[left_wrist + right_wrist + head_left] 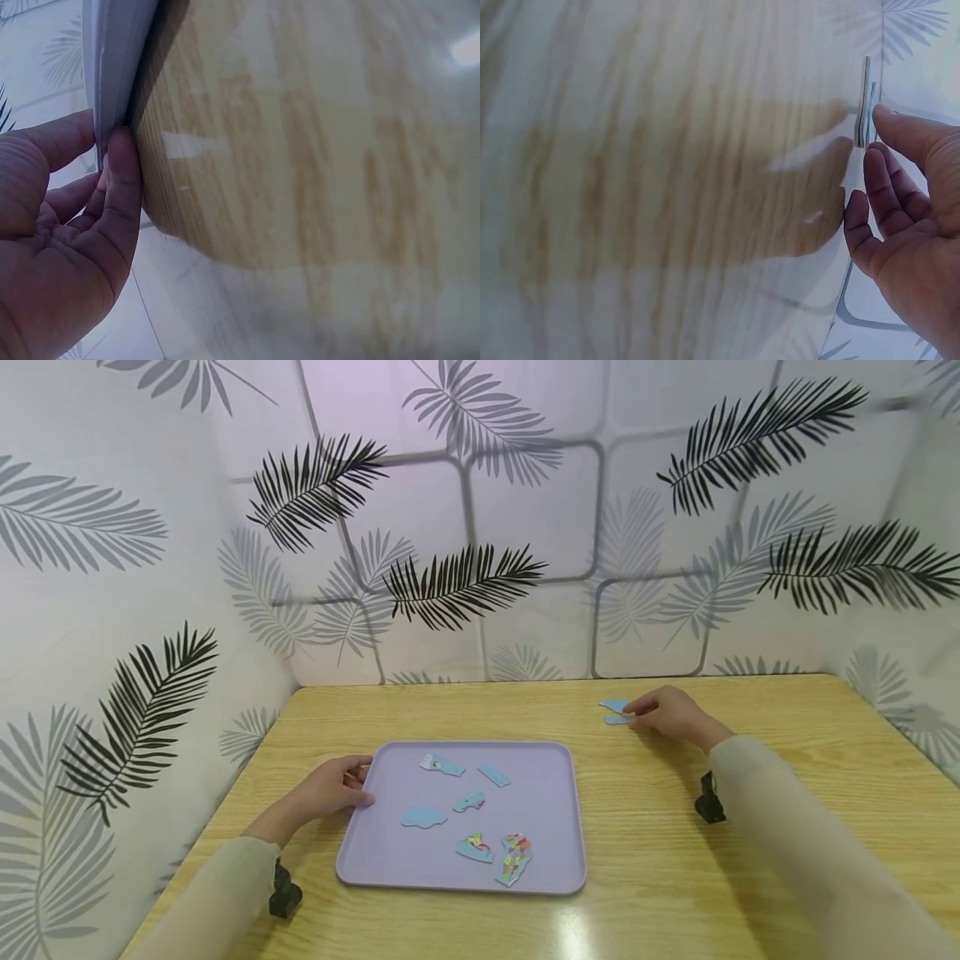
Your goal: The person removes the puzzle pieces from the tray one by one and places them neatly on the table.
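A lilac tray (pixel 390 860) lies on the table. My left hand (pixel 335 787) grips its left rim; the left wrist view shows the tray's edge (pixel 112 82) between thumb and fingers (pixel 124 161). Light-blue puzzle pieces, some with coloured print, lie spread over the tray, among them a plain blue one (pixel 423 817) and a multicoloured one (pixel 514 858). Beyond the tray's right corner, my right hand (pixel 670 717) pinches the nearer blue puzzle piece (pixel 617 721) at its right end. A second blue piece (pixel 615 705) is just behind it, close to the fingertips.
The wooden table (pixel 675 877) reaches back to a wall (pixel 525 635) with a leaf pattern. Another patterned wall (pixel 112 610) rises on the left. A black wrist device (pixel 709 799) sits under my right sleeve, and another (pixel 285 892) under the left.
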Tool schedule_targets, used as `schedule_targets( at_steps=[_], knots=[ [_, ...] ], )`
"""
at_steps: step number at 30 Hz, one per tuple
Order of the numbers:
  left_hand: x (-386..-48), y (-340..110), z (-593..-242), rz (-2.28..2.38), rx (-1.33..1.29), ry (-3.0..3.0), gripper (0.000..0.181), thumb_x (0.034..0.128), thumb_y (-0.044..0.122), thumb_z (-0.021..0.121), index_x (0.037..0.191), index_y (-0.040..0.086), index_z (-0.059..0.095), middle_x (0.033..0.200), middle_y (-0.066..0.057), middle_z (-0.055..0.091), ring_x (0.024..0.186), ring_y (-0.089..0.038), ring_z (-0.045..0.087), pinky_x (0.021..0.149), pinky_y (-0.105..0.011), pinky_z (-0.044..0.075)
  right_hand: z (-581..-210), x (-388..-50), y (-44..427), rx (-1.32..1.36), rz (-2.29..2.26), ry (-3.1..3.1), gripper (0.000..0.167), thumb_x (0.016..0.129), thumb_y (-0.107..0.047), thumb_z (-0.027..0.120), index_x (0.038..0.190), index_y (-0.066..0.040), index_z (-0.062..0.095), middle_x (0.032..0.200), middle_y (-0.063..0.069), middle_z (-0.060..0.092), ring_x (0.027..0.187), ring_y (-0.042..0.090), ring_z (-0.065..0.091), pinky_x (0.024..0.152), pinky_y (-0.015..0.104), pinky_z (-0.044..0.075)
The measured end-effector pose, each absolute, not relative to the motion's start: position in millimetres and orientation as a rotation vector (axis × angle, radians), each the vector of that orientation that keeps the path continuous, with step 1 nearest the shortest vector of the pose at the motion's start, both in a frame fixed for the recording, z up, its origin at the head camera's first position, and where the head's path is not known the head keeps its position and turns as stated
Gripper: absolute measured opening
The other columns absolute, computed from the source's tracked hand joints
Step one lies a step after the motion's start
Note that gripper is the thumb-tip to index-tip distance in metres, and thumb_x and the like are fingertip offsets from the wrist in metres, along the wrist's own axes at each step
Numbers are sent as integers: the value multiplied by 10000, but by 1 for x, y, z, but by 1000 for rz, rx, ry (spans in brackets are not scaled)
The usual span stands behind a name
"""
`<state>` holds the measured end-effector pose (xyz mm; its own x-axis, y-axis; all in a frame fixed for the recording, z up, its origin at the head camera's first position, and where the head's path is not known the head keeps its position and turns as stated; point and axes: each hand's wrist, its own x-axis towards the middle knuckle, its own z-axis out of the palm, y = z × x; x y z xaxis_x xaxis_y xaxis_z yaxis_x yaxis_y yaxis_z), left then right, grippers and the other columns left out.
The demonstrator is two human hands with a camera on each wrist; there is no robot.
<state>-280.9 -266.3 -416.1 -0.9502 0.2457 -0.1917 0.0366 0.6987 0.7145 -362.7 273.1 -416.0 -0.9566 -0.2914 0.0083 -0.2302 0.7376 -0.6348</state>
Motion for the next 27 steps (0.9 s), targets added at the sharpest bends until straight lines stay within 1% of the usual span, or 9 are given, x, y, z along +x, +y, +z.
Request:
schedule_targets(
  at_steps=[2,4,8,14,18,21,27],
  knots=[
    [-280,-267,-416,1101,229,2635,650,852,25,727,1406,-90,407,1074,-132,521,890,-226,517,677,-327,512,-415,-361,272,-439,-1019,2853,306,898,-111,680,1171,26,682,1182,214,637,1103,374,554,929,493,435],
    [-280,-266,-415,1102,237,2634,650,853,27,726,1404,-94,406,1076,-135,522,893,-229,517,682,-332,514,-413,-360,272,-448,-1026,2868,301,893,-101,677,1163,31,685,1140,206,657,1023,332,587,856,434,469],
    [-280,-266,-415,1102,238,2633,648,852,26,726,1402,-96,406,1074,-134,522,889,-226,518,682,-332,513,-408,-354,268,-448,-1073,2874,287,901,-99,670,1162,21,688,1103,194,672,945,265,597,761,335,466],
    [-282,-267,-416,1102,230,2628,652,851,26,726,1406,-90,405,1075,-133,521,893,-225,518,673,-318,512,-401,-341,252,-464,-1178,2812,312,909,-91,676,1193,37,665,1106,202,662,977,280,614,768,325,485],
    [-283,-267,-417,1107,221,2628,650,853,34,727,1410,-77,410,1079,-132,524,904,-225,519,668,-300,508,-400,-331,238,-516,-1242,2764,347,908,-95,682,1222,46,643,1209,219,614,1000,278,609,778,309,498],
    [-283,-267,-417,1101,228,2631,651,853,36,729,1409,-79,410,1083,-133,525,905,-225,519,671,-299,506,-402,-324,227,-551,-1293,2732,367,903,-101,691,1236,42,635,1239,224,591,1005,276,597,778,305,503],
    [-282,-267,-418,1107,234,2632,649,848,30,731,1404,-81,415,1078,-131,524,893,-223,519,674,-311,507,-410,-310,206,-554,-1400,2676,359,903,-106,696,1224,42,637,1084,168,646,949,242,586,743,307,506]
  ],
)
